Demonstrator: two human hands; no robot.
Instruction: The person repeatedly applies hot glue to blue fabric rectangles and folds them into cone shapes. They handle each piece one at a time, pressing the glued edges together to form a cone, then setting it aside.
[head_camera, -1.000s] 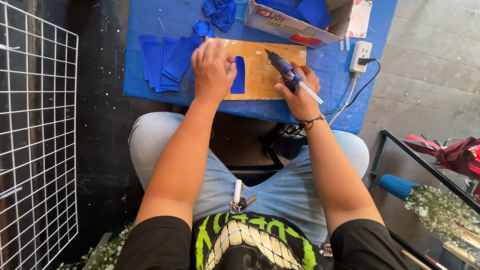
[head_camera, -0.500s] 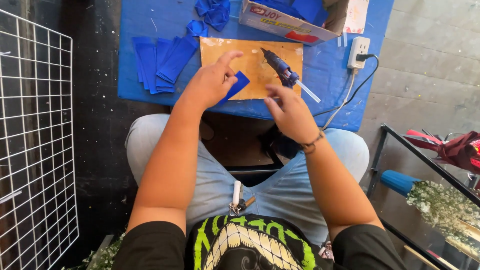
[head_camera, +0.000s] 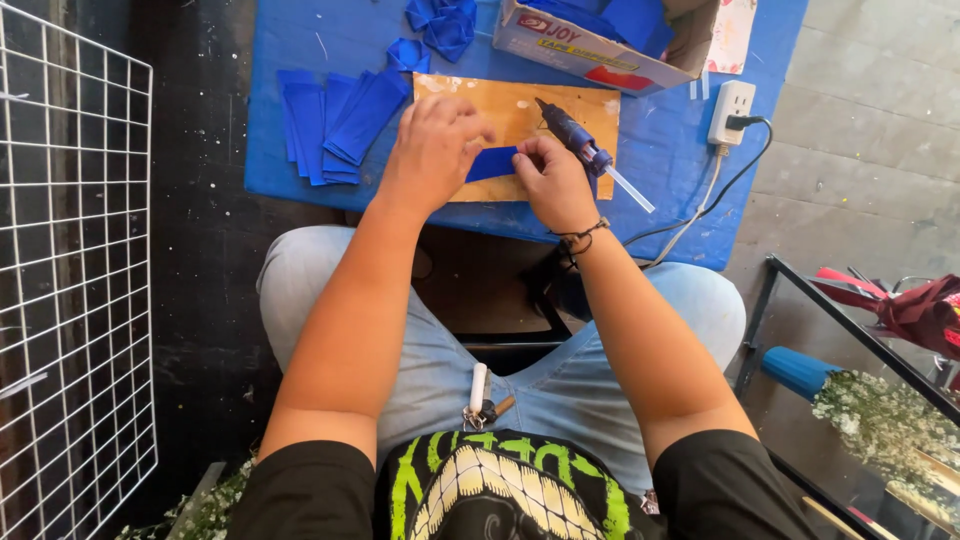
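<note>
Head view, person seated, both bare hands over a low blue worktop (head_camera: 300, 170). Left hand (head_camera: 432, 150) and right hand (head_camera: 552, 182) meet at a small blue strip (head_camera: 492, 163) lying on a tan wooden board (head_camera: 520, 105) at mid-worktop. Left fingers (head_camera: 470, 128) curled down, tips on or just over the strip's left end; exact pinch can't be told, hand covers it. Right fingers (head_camera: 530, 152) closed on the strip's right end, thumb and forefinger pinched. Strip sits flat between both hands, touching the board.

Blue glue gun (head_camera: 568, 132) rests on the board just beside the right hand, nozzle pointing up-left, clear glue stick (head_camera: 630, 188) sticking out the back toward the lower right. No hand holds it.

Stack of blue strips (head_camera: 335, 125) fanned out on the worktop, left of the board, near the left hand. More crumpled blue pieces (head_camera: 440, 22) at the top edge. Open cardboard box (head_camera: 590, 50) with blue material inside, above the board. White power strip (head_camera: 732, 110) right of the board, cord plugged in, cable trailing off the worktop edge.

White wire grid (head_camera: 70, 280) at far left on the dark floor. Bracelet on the right wrist. Keys in the lap on light jeans.
</note>
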